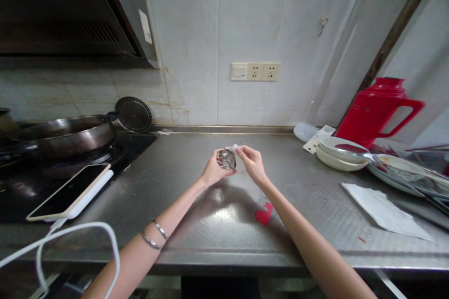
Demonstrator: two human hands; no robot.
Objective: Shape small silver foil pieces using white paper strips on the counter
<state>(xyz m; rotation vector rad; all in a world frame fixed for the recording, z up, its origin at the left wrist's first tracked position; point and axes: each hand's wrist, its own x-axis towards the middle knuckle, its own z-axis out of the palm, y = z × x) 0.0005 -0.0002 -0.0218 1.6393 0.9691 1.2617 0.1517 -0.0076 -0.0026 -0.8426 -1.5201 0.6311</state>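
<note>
My left hand point(212, 169) is closed around a small round, silvery, shiny object point(227, 160) with a patterned face, held just above the metal counter point(196, 224). Whether it is glass or metal I cannot tell. A crumpled piece of white tissue point(234, 148) is pinched between the fingertips of my right hand point(253, 163), at the object's upper edge. Below the hands, a red cut-out scrap point(264, 214) lies on the counter near my right forearm.
Left, a steel pan point(70, 135) sits on the black stove point(140, 142), with a phone point(70, 191) and white cable point(101, 225) nearer. Right stand a red thermos point(372, 110), stacked bowls point(342, 164) and plates point(386, 177); a white napkin point(386, 210) lies before them.
</note>
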